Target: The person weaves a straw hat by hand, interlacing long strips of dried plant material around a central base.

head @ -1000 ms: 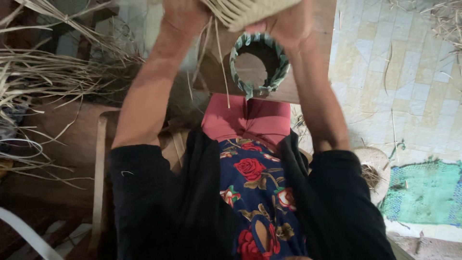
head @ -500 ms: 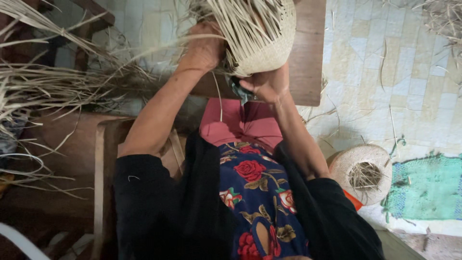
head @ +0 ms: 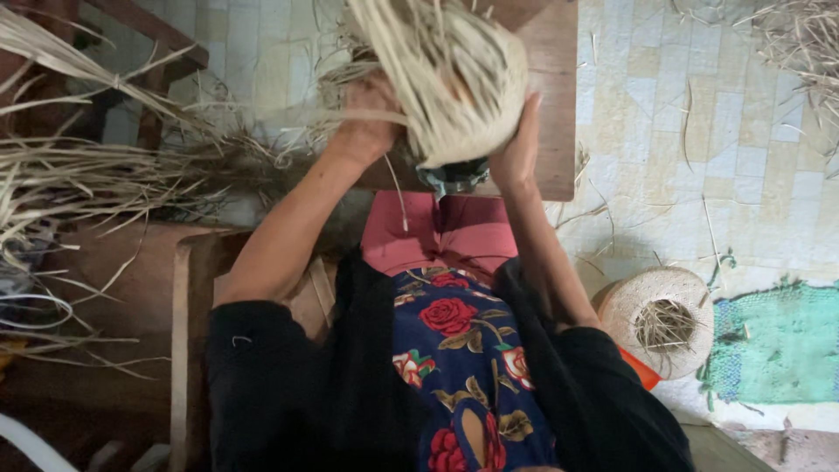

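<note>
Holding up a pale straw basket [head: 441, 83] near the top middle of the frame, upside down, with loose straw ends sticking out all around. Gripping its left side with the left hand [head: 367, 122], fingers tucked into the straw. Pressing the right hand [head: 517, 149] flat against its right side, palm on the weave, fingers mostly hidden behind the straw. Showing a small dark thing [head: 454, 175] just under the basket, maybe a mould inside it, too hidden to tell.

Behind the basket, in the upper middle, a brown wooden board [head: 555, 96]. Lower down in the middle, pink trousers [head: 441, 236], then a dark blue top with red roses [head: 459, 350], with black sleeves [head: 262, 376] on both sides.

On the left side of the frame, a big heap of long dry straw [head: 87, 175] spreading out over a wooden chair [head: 183, 332]. On the right, a pale tiled floor [head: 699, 131] with bits of straw scattered about. In the lower right, a second round woven basket [head: 664, 319] lying on the floor with a tuft of straw in it, an orange thing [head: 642, 371] peeking out just beneath it. Beside that, at the right edge, a green mat [head: 773, 345].
</note>
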